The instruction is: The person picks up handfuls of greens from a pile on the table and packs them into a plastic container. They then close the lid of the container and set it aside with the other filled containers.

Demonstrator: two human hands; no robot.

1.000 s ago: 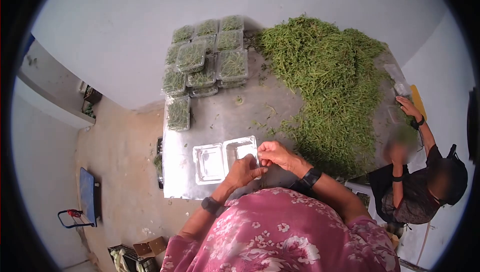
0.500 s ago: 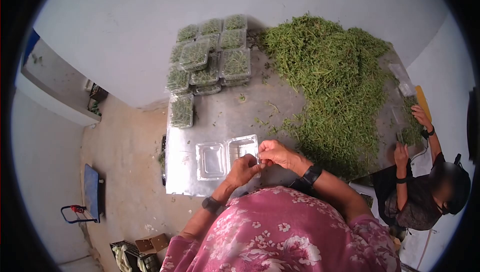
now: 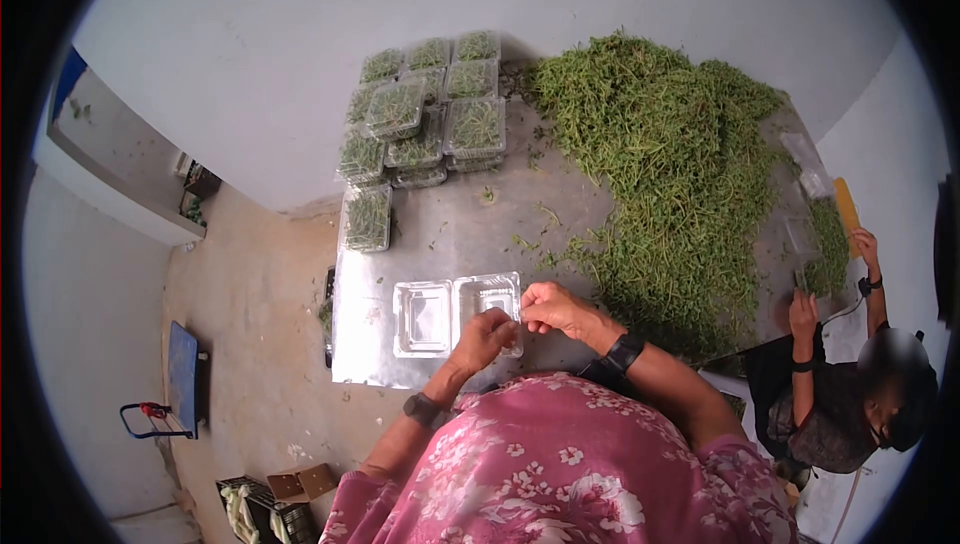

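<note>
An open clear plastic clamshell box lies on the metal table in front of me, lid half and base side by side. My left hand is closed, its fingers bent over the right half of the box by the near edge. My right hand is in a pinch beside that half's right rim, fingertips close to my left hand. Whatever the two pinches hold is too small or hidden to make out. To the right spreads a large heap of green leafy stems.
Filled, closed clamshell boxes stand stacked at the back left of the table. At the right, a co-worker's hands work by the greens, near a yellow item. A blue cart and crates are on the floor at left.
My hands have drawn slightly apart at the box's right rim, both still closed. The co-worker's farther hand has moved right, away from the greens. The view has shifted a little.
</note>
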